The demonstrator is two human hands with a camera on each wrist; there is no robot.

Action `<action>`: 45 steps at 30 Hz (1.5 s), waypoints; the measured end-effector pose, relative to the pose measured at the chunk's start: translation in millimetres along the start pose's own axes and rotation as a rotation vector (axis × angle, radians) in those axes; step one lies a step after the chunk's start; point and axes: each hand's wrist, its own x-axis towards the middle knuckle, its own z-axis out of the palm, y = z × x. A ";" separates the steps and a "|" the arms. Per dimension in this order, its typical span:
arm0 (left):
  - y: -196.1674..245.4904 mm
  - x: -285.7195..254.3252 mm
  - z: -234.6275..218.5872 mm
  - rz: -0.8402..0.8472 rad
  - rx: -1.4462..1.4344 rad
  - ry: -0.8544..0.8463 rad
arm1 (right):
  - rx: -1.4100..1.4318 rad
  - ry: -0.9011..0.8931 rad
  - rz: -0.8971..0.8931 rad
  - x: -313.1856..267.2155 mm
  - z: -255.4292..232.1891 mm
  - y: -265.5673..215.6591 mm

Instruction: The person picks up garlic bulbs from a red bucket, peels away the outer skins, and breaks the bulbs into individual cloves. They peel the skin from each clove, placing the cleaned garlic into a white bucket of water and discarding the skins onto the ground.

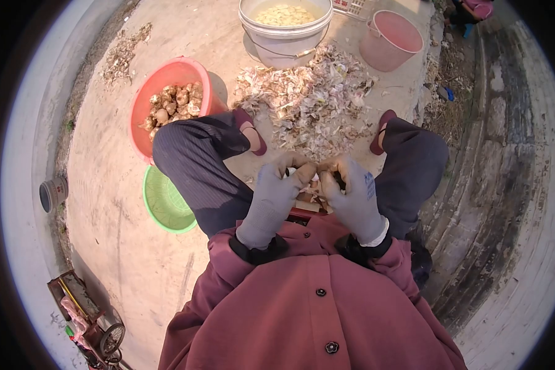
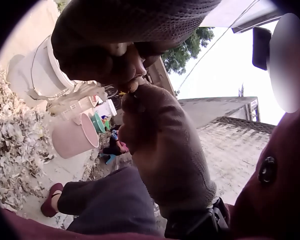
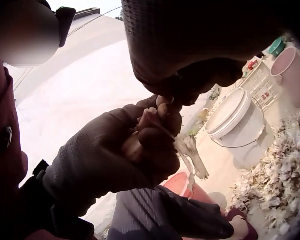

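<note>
Both hands wear grey gloves with brownish fingers and meet in front of the body. My left hand [image 1: 269, 200] curls its fingers round a garlic piece [image 3: 149, 118], pinkish white, from which a strip of dry skin [image 3: 190, 152] hangs. Thumb and fingers of my right hand [image 1: 355, 200] pinch at the same garlic, with the fingertips of both hands close together. In the left wrist view, the pale pink garlic [image 2: 138, 65] shows between the left fingers, just above the right hand [image 2: 165, 137]. The gloves hide much of it.
A red basin [image 1: 139, 123] of garlic bulbs stands at the left, a green basket [image 1: 166, 203] below it. Beyond the feet lie a heap of garlic skins [image 1: 314, 98], a white bucket [image 1: 287, 43] with peeled cloves in water, and a pink bucket [image 1: 388, 52].
</note>
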 end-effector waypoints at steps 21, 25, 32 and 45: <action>8.4 -2.3 3.9 0.089 0.134 0.115 | 0.279 -0.101 0.352 -6.0 -2.5 2.8; 17.6 -7.2 16.3 0.163 0.111 0.138 | 0.372 -0.124 0.422 -4.7 4.6 5.2; 5.5 -1.2 10.5 0.532 0.568 0.171 | 0.448 -0.114 0.482 -4.0 -0.3 -10.7; -0.3 -8.7 6.3 0.433 0.648 0.107 | 0.388 -0.132 0.421 -10.7 0.2 3.8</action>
